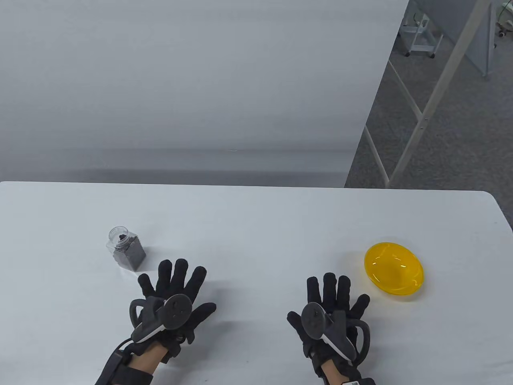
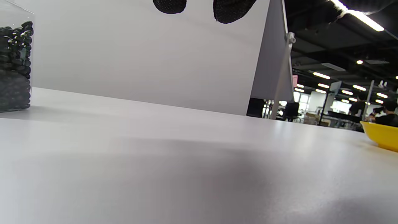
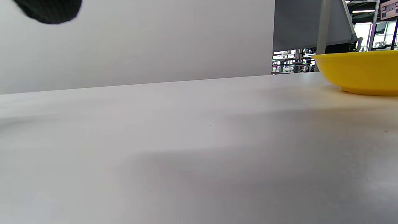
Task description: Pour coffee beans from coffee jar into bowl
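A clear square coffee jar [image 1: 125,248] with no lid, mostly full of dark beans, stands upright on the white table [image 1: 256,224] at the left. It also shows at the left edge of the left wrist view [image 2: 14,65]. A yellow bowl [image 1: 393,268] sits at the right and looks empty; it shows in the right wrist view [image 3: 360,72] and the left wrist view [image 2: 381,134]. My left hand [image 1: 172,292] lies flat with fingers spread, just right of and nearer than the jar, holding nothing. My right hand [image 1: 330,306] lies flat and open, left of the bowl, holding nothing.
A white backdrop panel [image 1: 192,80] stands behind the table. The table's right edge [image 1: 503,216] is close behind the bowl, with metal frame legs [image 1: 433,96] on the floor beyond.
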`<state>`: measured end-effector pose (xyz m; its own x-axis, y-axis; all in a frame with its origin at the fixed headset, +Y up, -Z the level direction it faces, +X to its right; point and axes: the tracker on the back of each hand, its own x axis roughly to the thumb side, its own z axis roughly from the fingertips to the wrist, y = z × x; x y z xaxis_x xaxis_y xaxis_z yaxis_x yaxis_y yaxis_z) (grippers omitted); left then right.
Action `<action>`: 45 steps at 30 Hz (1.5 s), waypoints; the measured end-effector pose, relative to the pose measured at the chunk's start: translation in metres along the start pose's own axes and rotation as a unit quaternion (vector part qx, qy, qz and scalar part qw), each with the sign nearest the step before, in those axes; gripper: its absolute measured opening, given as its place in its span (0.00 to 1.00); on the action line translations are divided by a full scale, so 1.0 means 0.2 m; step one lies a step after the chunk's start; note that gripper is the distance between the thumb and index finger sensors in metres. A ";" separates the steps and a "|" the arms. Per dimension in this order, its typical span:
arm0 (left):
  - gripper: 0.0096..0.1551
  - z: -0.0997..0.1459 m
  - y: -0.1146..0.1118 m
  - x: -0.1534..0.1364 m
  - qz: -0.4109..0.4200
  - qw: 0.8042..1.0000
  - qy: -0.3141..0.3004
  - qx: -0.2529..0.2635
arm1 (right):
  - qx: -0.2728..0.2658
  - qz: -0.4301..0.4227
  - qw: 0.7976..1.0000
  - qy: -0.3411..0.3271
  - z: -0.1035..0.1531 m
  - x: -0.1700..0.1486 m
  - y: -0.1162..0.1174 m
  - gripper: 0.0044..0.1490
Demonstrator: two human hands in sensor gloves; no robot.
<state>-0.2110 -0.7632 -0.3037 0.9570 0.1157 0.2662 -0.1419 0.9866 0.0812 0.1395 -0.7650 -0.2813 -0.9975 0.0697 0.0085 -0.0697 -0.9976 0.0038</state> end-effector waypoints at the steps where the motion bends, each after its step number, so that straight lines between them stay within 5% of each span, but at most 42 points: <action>1: 0.57 0.00 0.00 0.00 -0.006 1.000 0.000 -0.002 | 0.003 0.005 1.000 -0.002 0.00 0.01 0.01 0.61; 26: 0.57 0.07 -0.02 -0.04 -0.027 0.999 0.010 0.020 | 0.001 0.048 0.999 -0.008 0.07 0.01 0.05 0.61; 45: 0.55 0.11 0.08 -0.14 0.049 0.995 0.038 0.081 | 0.013 0.052 0.999 0.003 0.07 -0.01 0.05 0.61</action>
<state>-0.2450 -0.7532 -0.2892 0.9523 0.2242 0.2068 -0.2678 0.9393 0.2147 0.1401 -0.7760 -0.2670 -0.9994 -0.0334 0.0048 0.0335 -0.9990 0.0287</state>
